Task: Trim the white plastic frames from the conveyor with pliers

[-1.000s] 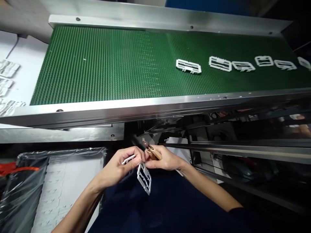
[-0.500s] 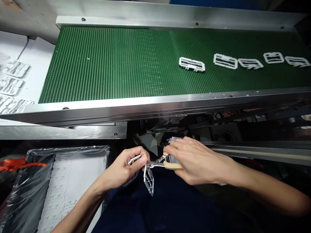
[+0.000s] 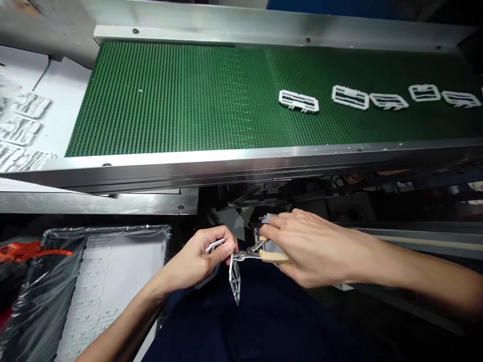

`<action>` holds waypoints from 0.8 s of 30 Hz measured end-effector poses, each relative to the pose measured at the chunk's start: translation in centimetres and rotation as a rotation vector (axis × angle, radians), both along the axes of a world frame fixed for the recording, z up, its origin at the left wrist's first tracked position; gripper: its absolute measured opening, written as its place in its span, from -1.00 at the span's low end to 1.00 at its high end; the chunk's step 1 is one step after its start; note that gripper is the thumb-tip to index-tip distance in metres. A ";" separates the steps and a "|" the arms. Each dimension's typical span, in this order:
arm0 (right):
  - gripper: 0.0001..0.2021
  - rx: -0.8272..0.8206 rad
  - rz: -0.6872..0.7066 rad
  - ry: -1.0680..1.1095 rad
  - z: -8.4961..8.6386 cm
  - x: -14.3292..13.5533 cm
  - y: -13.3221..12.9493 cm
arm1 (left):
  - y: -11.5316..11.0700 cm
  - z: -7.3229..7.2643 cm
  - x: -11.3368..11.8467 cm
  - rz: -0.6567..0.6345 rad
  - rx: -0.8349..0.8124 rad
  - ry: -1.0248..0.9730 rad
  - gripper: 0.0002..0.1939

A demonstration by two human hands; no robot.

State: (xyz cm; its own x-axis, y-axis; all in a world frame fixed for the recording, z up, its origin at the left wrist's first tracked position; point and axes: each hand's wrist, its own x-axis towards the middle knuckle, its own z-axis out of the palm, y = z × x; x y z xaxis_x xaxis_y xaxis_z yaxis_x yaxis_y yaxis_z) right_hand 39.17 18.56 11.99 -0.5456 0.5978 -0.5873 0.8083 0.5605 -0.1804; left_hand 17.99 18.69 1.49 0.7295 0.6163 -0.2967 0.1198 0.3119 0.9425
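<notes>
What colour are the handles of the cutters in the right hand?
Beige, seen in the head view: cutters in the right hand.

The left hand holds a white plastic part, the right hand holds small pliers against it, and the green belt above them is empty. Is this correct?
Not quite. In the head view the green belt is not empty: several white plastic frames lie on its right half. The rest holds: the left hand grips the white part and the right hand holds the pliers against it.

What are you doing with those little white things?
A person's left hand holds a white plastic part over the lap. The right hand works small cutters, with the tips right at the top of that part. More white parts lie in a row on the green belt above, and a bag-lined box sits at the left.
</notes>
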 end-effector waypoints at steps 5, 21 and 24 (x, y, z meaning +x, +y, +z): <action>-0.86 0.030 0.032 -0.020 0.3 -0.2 0.1 | 0.1 0.2 0.2 -0.024 -0.002 -0.005 -0.72; -0.78 -0.238 -0.379 0.206 -1.9 2.1 0.7 | 0.2 -0.9 1.1 0.087 -0.228 -0.101 -0.74; -0.78 -0.418 -0.691 0.590 -6.5 1.4 -1.2 | 0.2 -1.8 1.2 0.176 -0.385 -0.190 -0.77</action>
State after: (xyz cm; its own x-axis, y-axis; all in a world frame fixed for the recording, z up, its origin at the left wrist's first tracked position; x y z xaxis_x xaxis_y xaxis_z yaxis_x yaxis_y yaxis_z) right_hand 40.60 17.32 5.49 -0.4282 0.7013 -0.5700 0.6503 -0.1989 -0.7332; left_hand 19.15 18.86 -0.26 0.6873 0.6067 -0.3994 -0.1294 0.6434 0.7545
